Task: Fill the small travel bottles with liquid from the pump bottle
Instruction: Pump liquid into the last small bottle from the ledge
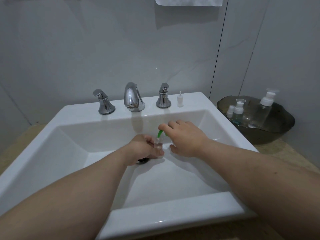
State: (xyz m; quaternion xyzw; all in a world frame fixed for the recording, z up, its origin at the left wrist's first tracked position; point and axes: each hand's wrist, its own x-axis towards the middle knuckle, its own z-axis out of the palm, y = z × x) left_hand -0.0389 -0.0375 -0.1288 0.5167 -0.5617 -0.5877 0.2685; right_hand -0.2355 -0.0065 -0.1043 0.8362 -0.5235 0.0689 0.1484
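The small travel bottle [158, 145] is a clear, narrow cylinder with an open mouth, held upright above the middle of the white sink [173, 216], just beyond the metal drain [143, 160]. Clear liquid fills its lower part. The left hand [144, 149] grips it, fingers and thumb curled around its sides.

Just right of it, the right hand [187, 138] is closed over the pump bottle [160, 133]. Its curved green spout points down at the small bottle's mouth, and the body is almost wholly hidden behind the palm.

The sink is a glossy rectangular ceramic basin with sloped walls. On its far deck stand a rounded chrome faucet [132, 98], two chrome handles [104, 104] and, at the right end, a small white cap [180, 100] with a thin stem.

Further right, on the beige speckled counter [280, 154], a dark rough-edged bowl [270, 135] holds three clear plastic bottles [260, 115] with white pump or spray tops. One shows bluish liquid at its base. A white towel [188, 1] hangs on the far wall.
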